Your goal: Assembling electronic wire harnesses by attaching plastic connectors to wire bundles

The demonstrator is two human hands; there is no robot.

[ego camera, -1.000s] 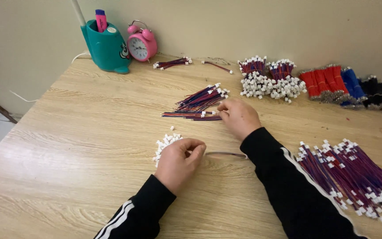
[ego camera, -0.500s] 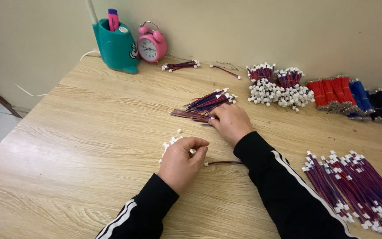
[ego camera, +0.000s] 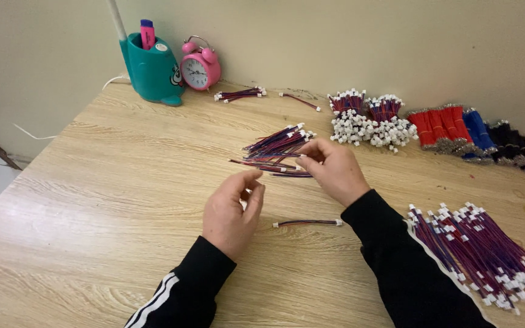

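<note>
Wire leads (ego camera: 277, 149), red and blue with small white plugs at the ends, lying fanned in a loose pile on the wooden tabletop (ego camera: 110, 182), just in front of both hands. Right hand (ego camera: 335, 170) reaching into the near edge of that pile, fingertips pinching together on one or two leads; exactly how many being gripped, impossible to tell, with the fingers covering the contact. Left hand (ego camera: 232, 209) hovering close beside, thumb and forefinger curling toward each other around something small and pale, possibly a white plug, mostly hidden behind the fingers. Single loose lead (ego camera: 308, 223) lying flat between the two black sleeves, apart from both hands. Large heap of matching leads (ego camera: 475, 255) resting at lower right, partly covered by the right sleeve. Bundles of white-tipped leads (ego camera: 366, 118) standing further back near the wall, with red, blue and black bundles (ego camera: 475, 136) beside them, the last running out of view at the right edge. Small loose bunch (ego camera: 239, 94) lying by a pink alarm clock (ego camera: 200, 67) and a teal pen holder (ego camera: 151, 70), its tall white contents being cut off at the top.
</note>
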